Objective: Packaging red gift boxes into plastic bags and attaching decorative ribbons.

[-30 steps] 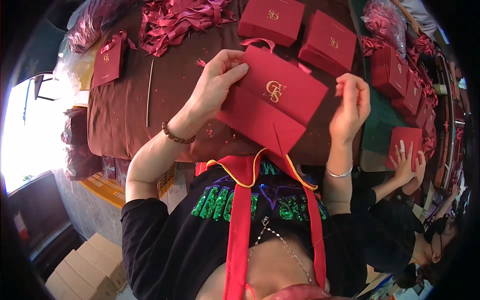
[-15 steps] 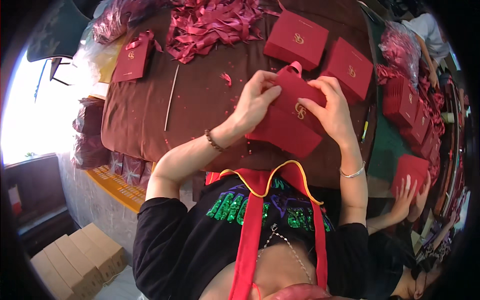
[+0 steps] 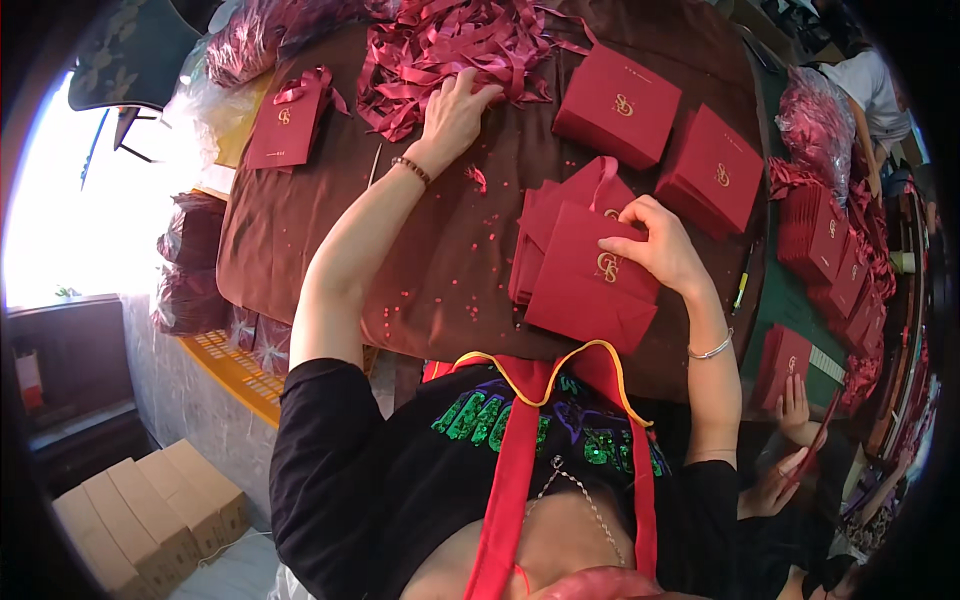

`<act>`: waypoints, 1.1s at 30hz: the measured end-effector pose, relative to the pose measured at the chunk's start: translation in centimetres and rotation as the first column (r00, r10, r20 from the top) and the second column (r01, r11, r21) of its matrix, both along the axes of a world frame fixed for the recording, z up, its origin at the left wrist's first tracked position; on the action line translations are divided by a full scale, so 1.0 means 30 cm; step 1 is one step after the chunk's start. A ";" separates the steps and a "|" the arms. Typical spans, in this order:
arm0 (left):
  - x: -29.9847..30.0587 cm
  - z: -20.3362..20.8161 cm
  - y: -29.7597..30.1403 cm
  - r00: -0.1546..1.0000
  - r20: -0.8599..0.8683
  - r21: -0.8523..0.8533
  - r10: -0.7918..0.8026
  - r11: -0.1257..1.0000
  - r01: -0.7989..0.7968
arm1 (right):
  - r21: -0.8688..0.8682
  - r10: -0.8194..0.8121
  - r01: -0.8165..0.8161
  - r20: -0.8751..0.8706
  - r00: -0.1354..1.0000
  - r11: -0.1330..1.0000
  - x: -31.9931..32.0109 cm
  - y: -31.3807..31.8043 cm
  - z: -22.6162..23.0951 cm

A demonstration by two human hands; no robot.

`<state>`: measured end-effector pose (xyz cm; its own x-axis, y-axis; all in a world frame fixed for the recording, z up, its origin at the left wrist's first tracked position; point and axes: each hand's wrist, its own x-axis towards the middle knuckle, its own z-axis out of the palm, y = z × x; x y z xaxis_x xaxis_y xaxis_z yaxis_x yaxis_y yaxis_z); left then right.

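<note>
My left hand (image 3: 452,122) reaches to the near edge of a heap of dark red ribbons (image 3: 440,50), its fingers stretched out and apart at the loose strands. In my right hand (image 3: 662,245) is the top edge of a red paper bag (image 3: 585,285) with a gold emblem, pinched between thumb and fingers. The bag lies tilted over several other red bags (image 3: 535,215) in front of me. A ribbon loop (image 3: 606,178) stands up from a bag just behind it.
Stacks of red bags (image 3: 625,105) (image 3: 715,175) sit at the right back of the brown-covered table (image 3: 330,260). One ribboned bag (image 3: 285,130) lies at left. A yellow pen (image 3: 741,290) rests near the right edge. Beyond, a co-worker's hands (image 3: 790,430) handle red bags.
My left hand has let go of the bag and moved up and left to the ribbon heap. My right hand keeps hold of the bag, now lower and closer to me.
</note>
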<state>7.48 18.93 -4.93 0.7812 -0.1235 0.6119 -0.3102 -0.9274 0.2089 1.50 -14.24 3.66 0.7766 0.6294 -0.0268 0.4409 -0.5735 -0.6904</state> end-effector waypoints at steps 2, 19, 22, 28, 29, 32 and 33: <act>0.032 -0.021 0.017 0.991 -0.087 0.227 0.106 0.970 -0.083 | 0.002 0.002 -0.002 0.004 1.000 1.000 -0.005 0.001 0.024; -0.554 0.307 -0.273 0.842 -0.418 -0.759 -0.342 0.640 -0.117 | -0.038 -0.142 0.137 -0.355 0.924 0.990 -0.172 -0.088 0.088; -0.584 0.326 -0.373 0.893 -0.215 -0.501 -0.395 0.829 0.247 | -0.008 -0.144 0.152 -0.376 0.915 0.988 -0.190 -0.087 0.089; -0.631 0.279 -0.497 0.916 -0.148 -0.250 -0.374 0.910 0.331 | 0.111 -0.084 0.126 -0.328 0.941 0.986 -0.211 -0.095 0.056; -0.637 0.273 -0.501 0.923 -0.161 -0.241 -0.350 0.921 0.307 | 0.127 -0.073 0.121 -0.332 0.940 0.984 -0.215 -0.098 0.054; -0.642 0.247 -0.499 0.942 -0.167 -0.221 -0.292 0.942 0.253 | 0.054 -0.081 0.120 -0.474 0.877 0.991 -0.221 -0.099 0.077; -0.647 0.243 -0.498 0.951 -0.164 -0.213 -0.264 0.950 0.227 | 0.054 -0.079 0.119 -0.476 0.876 0.991 -0.227 -0.100 0.065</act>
<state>-11.93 4.00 2.35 0.8444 -0.2225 0.4874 -0.4609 -0.7653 0.4493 -5.32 -17.25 5.59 0.7424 0.5653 -0.3595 -0.0053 -0.5317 -0.8469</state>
